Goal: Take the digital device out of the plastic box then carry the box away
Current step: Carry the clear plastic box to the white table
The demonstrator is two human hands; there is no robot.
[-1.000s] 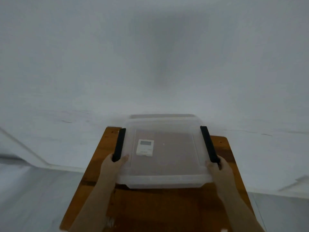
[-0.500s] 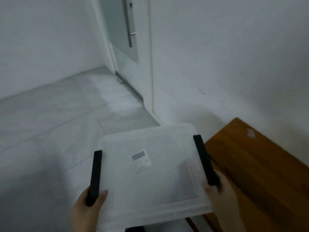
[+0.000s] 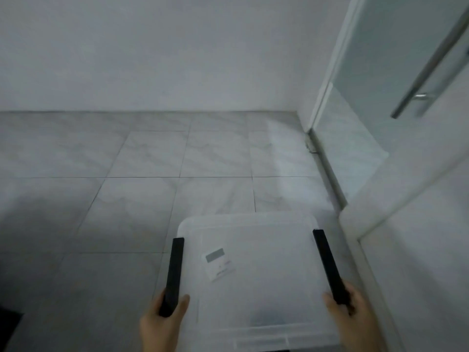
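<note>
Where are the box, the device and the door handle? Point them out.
box (image 3: 266,295): head view, bare lid right of the device.
device (image 3: 219,264): head view, middle of its white face.
door handle (image 3: 429,69): head view, mid-length of the metal bar.

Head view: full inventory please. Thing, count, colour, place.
plastic box: 1, clear, lid on, held low centre above the floor
black latches: 2, black, one along each side of the box
digital device: 1, white with grey screen, inside the box, left of centre
floor: grey marbled tiles, across the middle
wall: white, top
glass door: 1, frosted, upper right, with a metal bar handle
left hand: 1, grip on the left latch
right hand: 1, grip on the right latch
</note>
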